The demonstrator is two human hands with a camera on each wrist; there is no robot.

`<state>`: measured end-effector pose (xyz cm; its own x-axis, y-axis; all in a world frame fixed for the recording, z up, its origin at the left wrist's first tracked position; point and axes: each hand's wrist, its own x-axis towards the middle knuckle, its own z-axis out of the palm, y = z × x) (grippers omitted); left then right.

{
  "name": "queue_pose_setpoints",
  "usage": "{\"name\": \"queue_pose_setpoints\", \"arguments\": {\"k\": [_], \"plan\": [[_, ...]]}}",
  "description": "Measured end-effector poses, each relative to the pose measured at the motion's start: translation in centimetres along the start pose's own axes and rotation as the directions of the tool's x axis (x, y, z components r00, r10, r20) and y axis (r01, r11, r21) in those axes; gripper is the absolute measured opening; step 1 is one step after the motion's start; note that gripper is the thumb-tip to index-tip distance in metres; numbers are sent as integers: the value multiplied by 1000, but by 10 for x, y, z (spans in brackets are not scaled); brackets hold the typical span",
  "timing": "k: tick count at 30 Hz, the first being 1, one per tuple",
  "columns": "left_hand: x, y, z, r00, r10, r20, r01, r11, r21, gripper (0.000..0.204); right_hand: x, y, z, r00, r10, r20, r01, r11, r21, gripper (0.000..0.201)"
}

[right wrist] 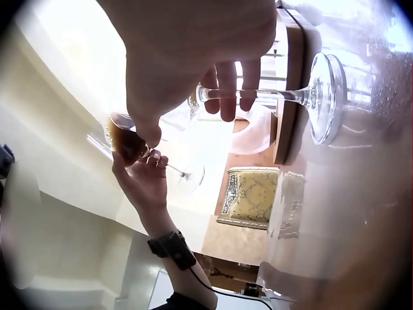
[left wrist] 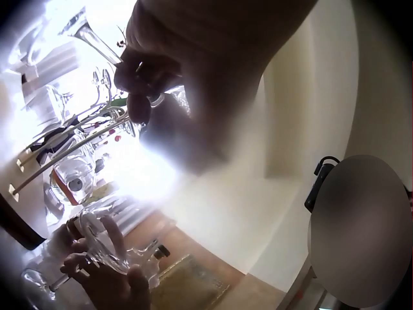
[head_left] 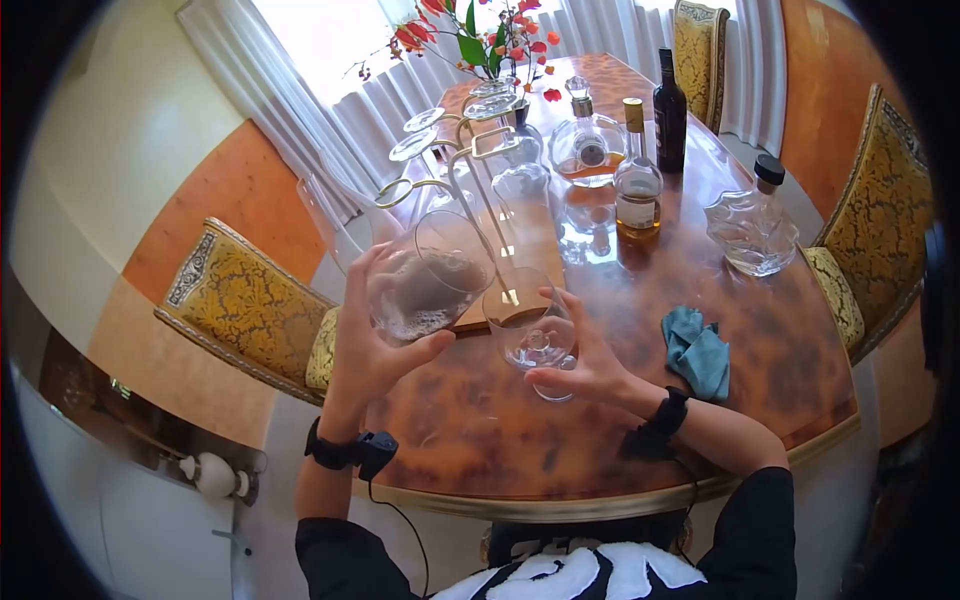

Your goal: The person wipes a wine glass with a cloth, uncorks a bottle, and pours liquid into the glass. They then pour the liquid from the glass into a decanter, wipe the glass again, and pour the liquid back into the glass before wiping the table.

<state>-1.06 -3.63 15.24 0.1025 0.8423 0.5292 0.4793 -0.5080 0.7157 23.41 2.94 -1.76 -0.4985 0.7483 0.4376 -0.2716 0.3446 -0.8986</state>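
Note:
My left hand (head_left: 368,370) grips a wine glass (head_left: 425,290) by its bowl, tilted to the right, with brown frothy liquid inside. In the right wrist view the liquid (right wrist: 128,143) lies dark in the tipped bowl. A second wine glass (head_left: 538,345) is held in my right hand (head_left: 598,368), fingers round the lower bowl and stem. Its foot (right wrist: 326,97) is close to the tabletop in the right wrist view. The rims of the two glasses overlap in the head view. From the left wrist, the right hand's glass (left wrist: 97,240) looks clear.
A gold glass rack (head_left: 470,150) with hanging stemware stands on a wooden board (head_left: 545,235) just beyond my hands. Decanters (head_left: 750,235) and bottles (head_left: 637,190) stand at the back and right. A teal cloth (head_left: 697,350) lies right of my right hand. Chairs (head_left: 245,300) flank the table.

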Motion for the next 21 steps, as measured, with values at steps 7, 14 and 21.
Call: {"name": "queue_pose_setpoints", "arguments": {"k": [7, 14, 21], "plan": [[10, 13, -9, 999, 9, 50, -19, 978, 206, 98, -3, -14, -2, 1000, 28, 2, -28, 998, 51, 111], [11, 19, -11, 992, 19, 122, -73, 891, 449, 100, -3, -13, -3, 1000, 12, 2, -12, 998, 57, 112], [14, 28, -9, 983, -32, 181, -74, 831, 551, 100, -4, -14, -5, 996, 86, 24, -87, 995, 43, 111]]}}
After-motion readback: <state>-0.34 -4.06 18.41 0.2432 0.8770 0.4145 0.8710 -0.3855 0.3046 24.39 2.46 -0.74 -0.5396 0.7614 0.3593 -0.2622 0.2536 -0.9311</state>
